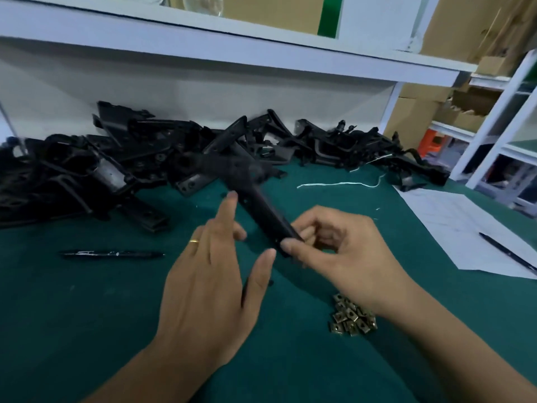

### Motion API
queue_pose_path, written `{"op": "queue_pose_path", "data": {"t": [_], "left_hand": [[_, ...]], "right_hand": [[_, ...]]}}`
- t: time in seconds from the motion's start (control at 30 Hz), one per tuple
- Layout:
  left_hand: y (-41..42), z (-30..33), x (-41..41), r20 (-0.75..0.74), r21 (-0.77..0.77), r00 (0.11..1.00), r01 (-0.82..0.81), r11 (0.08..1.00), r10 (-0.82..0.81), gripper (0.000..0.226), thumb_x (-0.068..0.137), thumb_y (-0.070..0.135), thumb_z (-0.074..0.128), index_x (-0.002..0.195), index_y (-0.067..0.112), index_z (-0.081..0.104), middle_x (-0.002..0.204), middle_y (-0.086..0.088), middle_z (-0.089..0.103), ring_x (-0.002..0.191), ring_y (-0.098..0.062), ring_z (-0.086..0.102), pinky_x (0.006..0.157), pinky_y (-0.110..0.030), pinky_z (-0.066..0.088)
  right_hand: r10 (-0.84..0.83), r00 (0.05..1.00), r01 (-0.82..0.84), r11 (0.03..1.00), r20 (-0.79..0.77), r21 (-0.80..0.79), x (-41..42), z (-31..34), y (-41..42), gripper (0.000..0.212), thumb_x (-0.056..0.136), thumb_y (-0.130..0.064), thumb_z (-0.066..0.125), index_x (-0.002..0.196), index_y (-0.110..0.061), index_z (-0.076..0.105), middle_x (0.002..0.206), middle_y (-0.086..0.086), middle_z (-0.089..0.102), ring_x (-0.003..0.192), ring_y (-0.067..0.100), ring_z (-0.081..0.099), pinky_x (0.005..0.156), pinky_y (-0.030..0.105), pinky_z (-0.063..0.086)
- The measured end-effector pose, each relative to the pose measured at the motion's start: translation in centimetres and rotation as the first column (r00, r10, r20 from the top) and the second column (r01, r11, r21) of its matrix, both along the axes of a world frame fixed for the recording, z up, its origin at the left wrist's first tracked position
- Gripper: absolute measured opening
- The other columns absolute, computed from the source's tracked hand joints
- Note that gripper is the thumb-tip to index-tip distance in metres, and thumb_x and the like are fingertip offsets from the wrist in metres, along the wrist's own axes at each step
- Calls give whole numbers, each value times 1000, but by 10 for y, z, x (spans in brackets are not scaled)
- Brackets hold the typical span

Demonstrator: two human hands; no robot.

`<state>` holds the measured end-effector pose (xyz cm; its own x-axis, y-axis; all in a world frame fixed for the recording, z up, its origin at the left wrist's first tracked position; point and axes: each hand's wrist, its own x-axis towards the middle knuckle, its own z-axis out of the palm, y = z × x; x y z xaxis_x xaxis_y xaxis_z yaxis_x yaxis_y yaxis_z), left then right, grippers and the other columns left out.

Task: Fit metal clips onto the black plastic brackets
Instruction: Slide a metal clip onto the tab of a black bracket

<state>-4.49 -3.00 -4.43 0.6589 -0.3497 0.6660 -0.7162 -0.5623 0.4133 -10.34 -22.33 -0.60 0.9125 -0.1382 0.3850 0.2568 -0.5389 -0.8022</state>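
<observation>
A long black plastic bracket [255, 199] is held up over the green table [87, 309], slanting from upper left to lower right. My right hand [340, 254] pinches its near end between thumb and curled fingers. My left hand [209, 280] is beside the bracket with straight fingers; its fingertips touch the bracket's left side and the thumb reaches toward the near end. A small heap of brass-coloured metal clips [353, 317] lies on the table under my right wrist. Whether a clip is in my right fingers is hidden.
A large pile of black brackets [122, 158] runs along the back of the table under a white shelf [232, 50]. A black pen [112, 253] lies at the left. Paper sheets [453, 225] with another pen [507, 251] lie at the right, and a white string [337, 184] behind.
</observation>
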Motion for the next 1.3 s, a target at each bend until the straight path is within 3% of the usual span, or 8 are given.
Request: {"op": "queue_pose_path", "data": {"t": [0.1,0.23,0.33,0.63,0.8,0.97,1.17,1.3], "left_hand": [[-1,1,-4,-67,-74,997,41,996,-46,84,98,70,37,159,15,17,127,-2,62,102,-15,58,77,-29,46],[1,1,-1,-107,-119,979,161,980,-174,69,97,57,52,153,36,19,109,34,47,92,15,50,65,-8,40],[-1,-3,1,-76,13,967,247,969,-245,65,102,44,52,159,37,24,115,24,36,100,13,49,57,-9,43],[-5,-6,7,-163,336,986,84,938,-30,53,84,42,59,137,36,51,102,12,45,72,-11,52,53,-23,39],[-4,-9,11,-163,348,983,-22,937,84,47,87,46,56,133,36,53,100,9,48,73,-12,51,53,-24,36],[-5,-13,12,-135,361,984,-58,931,114,46,87,45,56,131,34,55,98,9,48,71,-12,49,51,-24,32],[-4,-10,11,-162,302,979,-69,951,122,56,87,46,57,142,45,45,93,13,45,66,-9,50,48,-21,31],[-4,-7,11,-171,271,977,-78,959,128,60,89,47,54,147,48,39,93,12,42,64,-5,45,48,-19,27]], "right_hand": [[120,993,-118,986,11,-120,-6,-3,9,13,88,-19,81,84,-18,68,74,2,66,69,25,64,70,44,57],[175,984,-178,955,-34,-235,-4,-10,7,11,88,-8,78,90,-14,69,78,-5,70,75,14,68,75,40,58],[207,967,-242,932,-152,-270,-6,-12,-7,8,92,-12,77,95,-18,73,89,-7,75,84,9,72,79,30,58],[28,819,-196,952,-573,-233,-20,9,-77,16,83,-16,87,89,-29,83,87,-1,76,82,19,70,72,30,55],[32,793,-241,933,-608,-266,-19,6,-74,16,75,-21,93,86,-29,83,87,-9,72,85,12,66,69,16,48],[15,827,-216,931,-562,-293,-17,3,-69,14,82,-17,88,85,-24,76,85,-4,74,76,7,67,73,26,56],[88,986,-60,979,-142,193,-1,-9,-53,13,92,-2,73,104,-8,73,86,6,70,76,19,70,77,27,58],[62,997,-26,771,-35,637,4,-17,-41,18,88,-7,72,104,-7,79,93,13,74,90,24,77,82,27,61]]}}
